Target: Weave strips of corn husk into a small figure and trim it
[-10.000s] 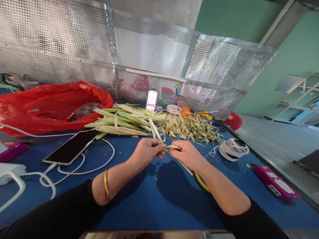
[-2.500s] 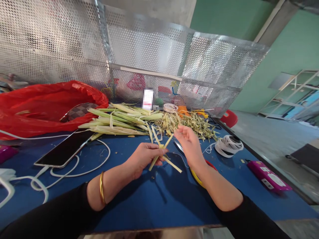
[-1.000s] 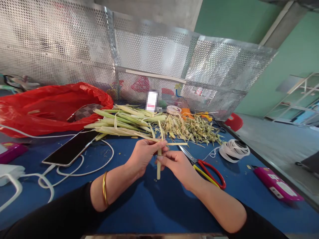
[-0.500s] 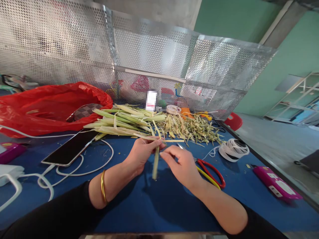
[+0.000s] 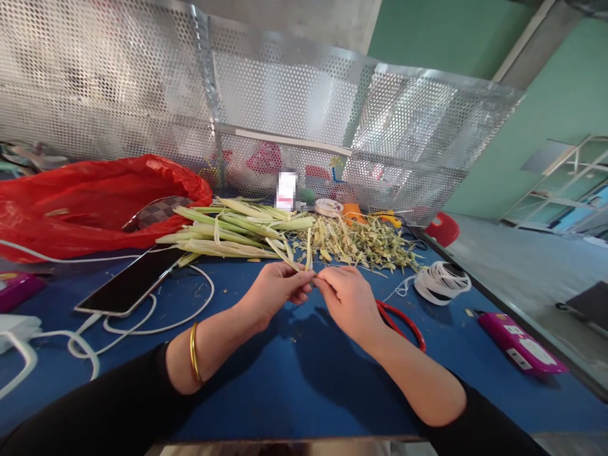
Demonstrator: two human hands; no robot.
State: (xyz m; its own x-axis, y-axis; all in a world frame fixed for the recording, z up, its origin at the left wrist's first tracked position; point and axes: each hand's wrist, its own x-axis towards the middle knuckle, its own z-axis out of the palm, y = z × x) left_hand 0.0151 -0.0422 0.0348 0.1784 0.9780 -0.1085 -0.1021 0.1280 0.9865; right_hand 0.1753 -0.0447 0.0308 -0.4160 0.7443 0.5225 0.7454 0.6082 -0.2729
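Note:
Pale green-yellow plant strips [image 5: 309, 248], which look like corn husk, stick up from between my two hands. My left hand [image 5: 278, 288] is closed in a pinch on them, thumb against fingers. Close against it, my right hand [image 5: 349, 301] also pinches the strips, its fingertips touching those of the left. Where the strips cross is mostly hidden by the fingers. Just beyond lies a pile of long green husks [image 5: 237, 228], and right of it a heap of dry, shredded plant bits [image 5: 370, 244]. Red-handled scissors [image 5: 403, 320] lie partly behind my right forearm.
A roll of white cord [image 5: 441, 283] and a magenta packet [image 5: 520, 345] lie at the right. On the left are a phone [image 5: 130, 285] with a white cable [image 5: 209, 304] and a red plastic bag [image 5: 95, 206]. A perforated metal screen [image 5: 285, 82] stands behind the table.
The strip that hung below my left hand no longer shows there; the strips now point upward. My right hand has moved in against my left and closed on them.

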